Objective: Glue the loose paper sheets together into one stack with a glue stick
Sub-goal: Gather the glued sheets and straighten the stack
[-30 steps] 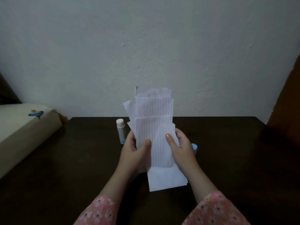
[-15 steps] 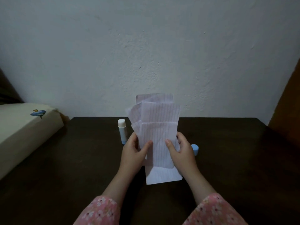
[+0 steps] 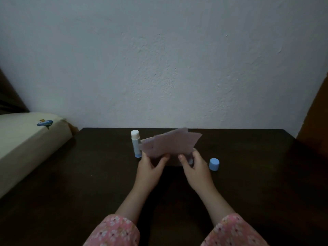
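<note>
Fingers of left hand (image 3: 150, 167) and right hand (image 3: 195, 167) pinching fanned paper sheets (image 3: 170, 144) at near edge, low over table (image 3: 71, 174) centre. Glue stick (image 3: 135, 143) uncapped at 11 o'clock, cap (image 3: 214, 164) at 3. Edges uneven; gluing probably unfinished, squaring left.

A dark brown table (image 3: 71, 192) is seen across the lower half of the frame, set against a pale, rough-plastered wall (image 3: 159, 59) that fills the upper half. At the left edge a cream-coloured cushion (image 3: 23, 148) is laid beside the table — a small blue motif (image 3: 44, 123) is printed on its top. A brown wooden surface (image 3: 317, 114) is glimpsed at the right edge.
</note>
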Tool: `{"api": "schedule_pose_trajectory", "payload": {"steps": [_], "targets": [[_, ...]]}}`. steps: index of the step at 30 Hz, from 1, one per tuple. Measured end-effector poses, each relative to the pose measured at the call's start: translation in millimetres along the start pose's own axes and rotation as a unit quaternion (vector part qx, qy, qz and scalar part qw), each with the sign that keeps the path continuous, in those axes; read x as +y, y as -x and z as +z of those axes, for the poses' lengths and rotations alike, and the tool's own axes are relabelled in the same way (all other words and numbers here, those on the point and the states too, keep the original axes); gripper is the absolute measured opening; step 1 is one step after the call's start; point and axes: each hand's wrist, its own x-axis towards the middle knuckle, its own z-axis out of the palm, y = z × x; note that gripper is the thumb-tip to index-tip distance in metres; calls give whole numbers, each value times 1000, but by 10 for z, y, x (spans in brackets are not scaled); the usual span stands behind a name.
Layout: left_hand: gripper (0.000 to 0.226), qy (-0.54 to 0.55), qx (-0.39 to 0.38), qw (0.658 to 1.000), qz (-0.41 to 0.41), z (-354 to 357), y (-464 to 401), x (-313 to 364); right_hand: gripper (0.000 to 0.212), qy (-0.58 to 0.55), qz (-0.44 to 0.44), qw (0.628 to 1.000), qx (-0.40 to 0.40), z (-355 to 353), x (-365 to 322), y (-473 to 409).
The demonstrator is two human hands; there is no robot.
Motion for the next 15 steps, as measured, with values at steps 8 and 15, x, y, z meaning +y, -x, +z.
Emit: {"api": "schedule_pose_trajectory", "payload": {"steps": [8, 15], "targets": [[62, -1, 29, 999, 33, -11, -27, 31, 35, 38, -27, 998, 30, -11, -3, -31], [59, 1, 65, 996, 54, 4, -16, 13, 42, -5, -68, 997, 34, 69, -31, 14]]}}
